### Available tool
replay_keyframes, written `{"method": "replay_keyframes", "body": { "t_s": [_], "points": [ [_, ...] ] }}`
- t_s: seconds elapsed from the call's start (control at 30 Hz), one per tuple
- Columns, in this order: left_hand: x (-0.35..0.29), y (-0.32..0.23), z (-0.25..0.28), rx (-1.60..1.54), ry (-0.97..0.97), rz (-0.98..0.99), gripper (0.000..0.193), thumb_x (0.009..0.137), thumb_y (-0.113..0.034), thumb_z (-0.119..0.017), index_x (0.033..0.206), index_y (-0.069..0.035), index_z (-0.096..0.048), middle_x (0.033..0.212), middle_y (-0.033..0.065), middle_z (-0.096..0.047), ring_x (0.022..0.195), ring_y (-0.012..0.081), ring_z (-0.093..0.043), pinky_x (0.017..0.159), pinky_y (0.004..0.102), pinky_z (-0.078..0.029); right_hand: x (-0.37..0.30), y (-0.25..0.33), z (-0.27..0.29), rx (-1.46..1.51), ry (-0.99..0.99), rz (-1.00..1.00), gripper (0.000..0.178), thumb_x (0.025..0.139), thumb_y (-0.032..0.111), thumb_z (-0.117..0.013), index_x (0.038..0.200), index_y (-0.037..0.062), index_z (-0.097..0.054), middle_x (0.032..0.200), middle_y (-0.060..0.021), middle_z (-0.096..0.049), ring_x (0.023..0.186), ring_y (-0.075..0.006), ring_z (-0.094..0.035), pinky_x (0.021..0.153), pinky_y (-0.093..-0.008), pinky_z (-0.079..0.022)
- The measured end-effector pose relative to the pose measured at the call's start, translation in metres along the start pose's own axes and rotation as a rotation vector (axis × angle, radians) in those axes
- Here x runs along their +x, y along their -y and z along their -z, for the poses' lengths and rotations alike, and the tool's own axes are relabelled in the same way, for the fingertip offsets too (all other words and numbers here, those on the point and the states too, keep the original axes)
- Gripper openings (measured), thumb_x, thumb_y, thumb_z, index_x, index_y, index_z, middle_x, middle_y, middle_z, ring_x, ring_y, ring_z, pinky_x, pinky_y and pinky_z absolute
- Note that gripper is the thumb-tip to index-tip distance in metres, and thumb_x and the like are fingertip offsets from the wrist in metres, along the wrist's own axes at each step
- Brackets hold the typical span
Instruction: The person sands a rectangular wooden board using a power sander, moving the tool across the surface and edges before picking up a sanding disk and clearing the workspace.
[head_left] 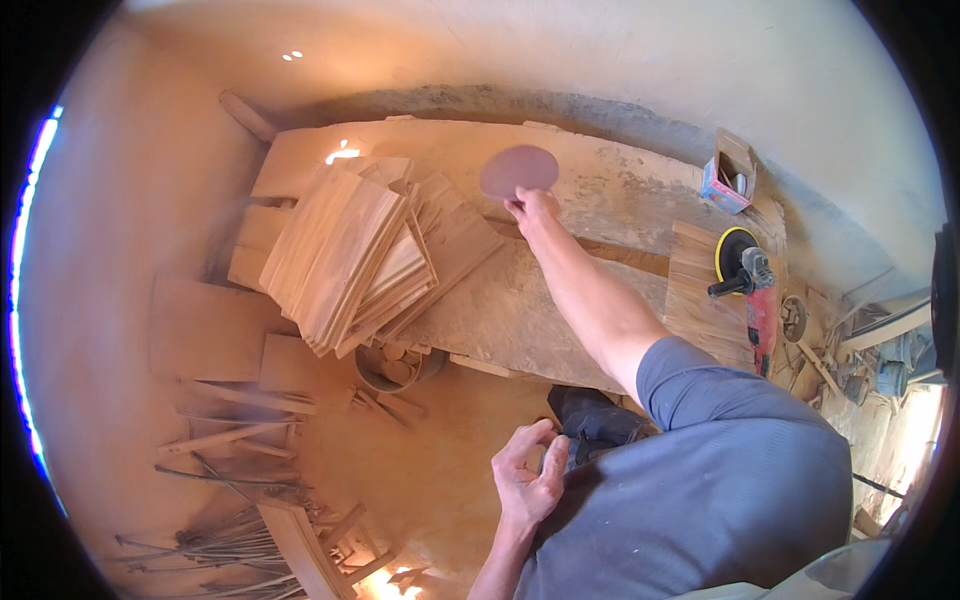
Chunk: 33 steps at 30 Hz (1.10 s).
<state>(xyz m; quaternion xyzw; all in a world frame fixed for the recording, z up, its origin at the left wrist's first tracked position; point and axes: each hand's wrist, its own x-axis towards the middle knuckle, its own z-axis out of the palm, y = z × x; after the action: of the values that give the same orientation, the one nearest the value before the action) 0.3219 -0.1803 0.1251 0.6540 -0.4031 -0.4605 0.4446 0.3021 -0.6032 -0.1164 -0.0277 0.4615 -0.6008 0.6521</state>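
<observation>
My right hand (pixel 535 203) reaches out over the workbench (pixel 620 180), pinching the near edge of a round, purplish-brown sanding disc (pixel 518 172). The disc's broad face is turned up. Low in front of my body, my left hand (pixel 530 470) is closed with its fingers curled towards the thumb; what it holds, if anything, I cannot make out. Left of the disc lies an uneven stack of wooden boards (pixel 335 250). A red and grey angle polisher (pixel 760 300) with a yellow-rimmed black pad (pixel 735 252) rests at the bench's right end, on a wooden board (pixel 695 290).
An open cardboard box (pixel 728 180) stands at the back right of the bench. Below the board stack is a round bucket (pixel 392 365) with wood pieces inside. Boards, sticks and thin rods (pixel 235 545) lie on the dusty floor at left. Clutter fills the right side.
</observation>
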Motion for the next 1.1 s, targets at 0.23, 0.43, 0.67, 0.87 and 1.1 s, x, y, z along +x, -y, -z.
{"method": "replay_keyframes", "body": {
  "t_s": [0.23,0.43,0.67,0.87,1.1],
  "points": [
    [0.064,0.049,-0.007,-0.025,-0.175,0.166,0.02,0.09,-0.004,-0.069,0.105,0.008,-0.068,0.09,0.0056,-0.066,0.084,0.0121,-0.061,0.077,0.0254,-0.049,0.05,-0.04,0.031,-0.403,-0.129,-0.198,0.013,0.092,0.017,-0.072,0.096,0.0066,-0.064,0.081,-0.0076,-0.065,0.071,-0.023,-0.065,0.062,-0.0353,-0.057],
    [0.109,0.035,0.0,-0.311,-0.283,0.196,0.029,0.091,-0.009,-0.071,0.115,0.004,-0.064,0.104,0.0027,-0.063,0.095,0.0126,-0.059,0.085,0.0251,-0.046,-0.116,-0.024,0.09,0.085,0.676,-0.805,0.051,0.104,0.043,-0.05,0.065,0.0105,-0.05,0.055,-0.0044,-0.051,0.048,-0.0174,-0.046,0.049,-0.0325,-0.039],
    [0.131,-0.009,0.02,0.071,0.01,0.019,0.049,0.083,-0.021,-0.085,0.119,0.006,-0.065,0.115,0.01,-0.059,0.106,0.0207,-0.059,0.095,0.0323,-0.046,-0.232,0.045,0.076,0.226,1.282,-0.962,0.048,0.095,0.043,-0.064,0.063,0.0088,-0.056,0.055,-0.0027,-0.046,0.049,-0.0143,-0.042,0.046,-0.0297,-0.034],
    [0.133,-0.025,0.052,-0.414,0.314,-0.018,0.041,0.092,-0.028,-0.074,0.116,0.005,-0.067,0.112,0.0083,-0.062,0.103,0.019,-0.06,0.091,0.0317,-0.048,-0.273,0.131,0.038,-0.444,1.743,-0.353,0.038,0.088,0.021,-0.077,0.061,0.0062,-0.054,0.055,-0.0012,-0.047,0.052,-0.015,-0.045,0.05,-0.0344,-0.035],
    [0.093,-0.034,0.058,-0.669,0.675,0.203,0.03,0.102,-0.009,-0.052,0.124,0.008,-0.063,0.116,0.0115,-0.066,0.11,0.0194,-0.062,0.098,0.033,-0.047,-0.377,0.138,0.051,-1.432,1.957,1.157,0.017,0.077,0.017,-0.065,0.065,0.0057,-0.062,0.062,-0.0075,-0.06,0.06,-0.0254,-0.062,0.057,-0.0411,-0.05]
  ]
}}
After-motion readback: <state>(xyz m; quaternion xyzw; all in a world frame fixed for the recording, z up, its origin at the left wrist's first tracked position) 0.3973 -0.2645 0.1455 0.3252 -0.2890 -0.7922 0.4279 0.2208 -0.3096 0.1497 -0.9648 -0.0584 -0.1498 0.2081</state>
